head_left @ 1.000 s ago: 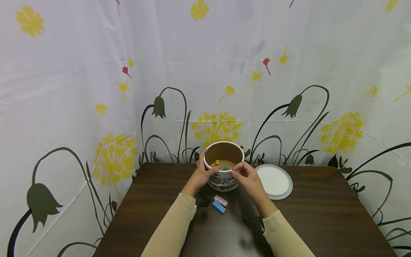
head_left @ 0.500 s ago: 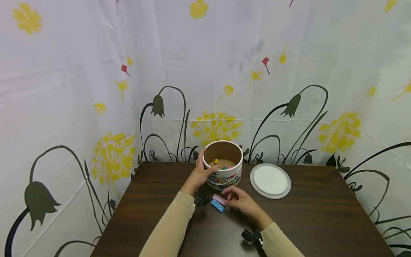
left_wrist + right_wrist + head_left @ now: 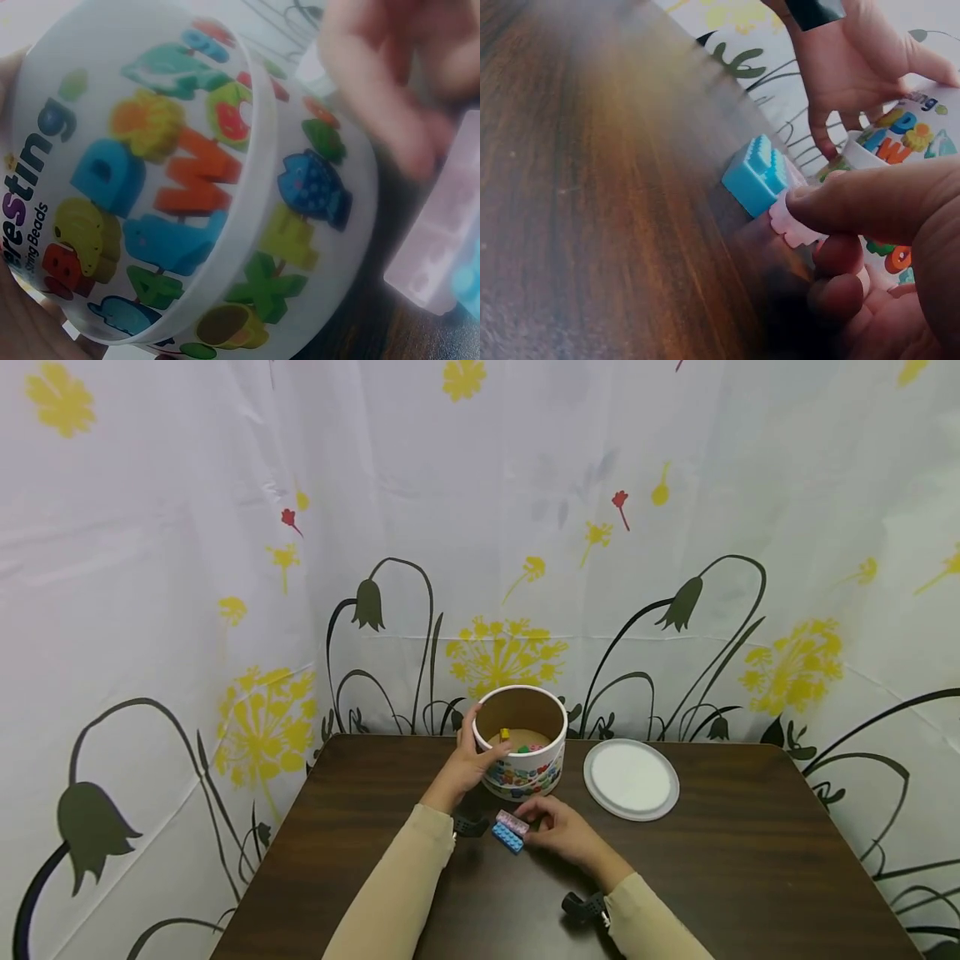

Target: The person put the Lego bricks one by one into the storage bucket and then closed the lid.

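Note:
A white tub (image 3: pixel 528 778) with colorful bead pictures stands on the table, tilted slightly toward me in the head view. My left hand (image 3: pixel 467 770) grips its left side, thumb over the front rim and fingers around the wall. In front of it lie a pink toy brick (image 3: pixel 510 821) and a light blue toy brick (image 3: pixel 507 837), side by side. My right hand (image 3: pixel 561 832) pinches the right end of the pink brick between thumb and fingers. The right wrist view has the thumb (image 3: pixel 870 196) over the pink piece, partly hiding it, beside the blue brick (image 3: pixel 751 181).
Inside the tub are a small yellow piece (image 3: pixel 505 735) and a few green and pink ones. Right of the tub lies a round white lid (image 3: pixel 632 779). The dark wooden table (image 3: pixel 720 852) ends at a flowered curtain (image 3: pixel 660 485) behind.
My right hand has left the tub's front rim and come down toward me to the pink brick. My left hand stays on the tub.

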Available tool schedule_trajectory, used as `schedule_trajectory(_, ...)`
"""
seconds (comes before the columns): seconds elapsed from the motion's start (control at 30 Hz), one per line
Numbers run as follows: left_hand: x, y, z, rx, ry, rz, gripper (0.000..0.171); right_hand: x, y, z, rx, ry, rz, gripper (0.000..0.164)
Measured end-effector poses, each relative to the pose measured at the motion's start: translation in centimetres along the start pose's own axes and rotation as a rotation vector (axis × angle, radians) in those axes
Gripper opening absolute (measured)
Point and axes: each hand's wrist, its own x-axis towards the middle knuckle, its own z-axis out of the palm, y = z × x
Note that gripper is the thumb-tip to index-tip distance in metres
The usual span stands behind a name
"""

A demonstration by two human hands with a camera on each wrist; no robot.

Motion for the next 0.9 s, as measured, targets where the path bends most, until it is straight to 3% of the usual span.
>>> schedule_trajectory(0.2,-0.19,-0.21,0.24,0.006,-0.006,-0.009,0.107,-0.2,0.02,0.06,-0.093,-0.01,0.015,0.033)
schedule_trajectory(0.57,0.38,0.17,-0.27,-0.016,-0.002,-0.028,0.102,0.49,-0.11,0.11,-0.102,0.007,0.043,0.022)
schedule_trajectory(0.7,0.51,0.07,-0.25,-0.023,0.004,-0.044,0.102,0.38,-0.1,-0.14,-0.033,-0.004,0.067,0.017)
schedule_trajectory(0.9,0.3,-0.1,-0.01,-0.006,0.004,-0.036,0.104,-0.01,0.07,-0.59,0.086,-0.032,0.097,0.022)
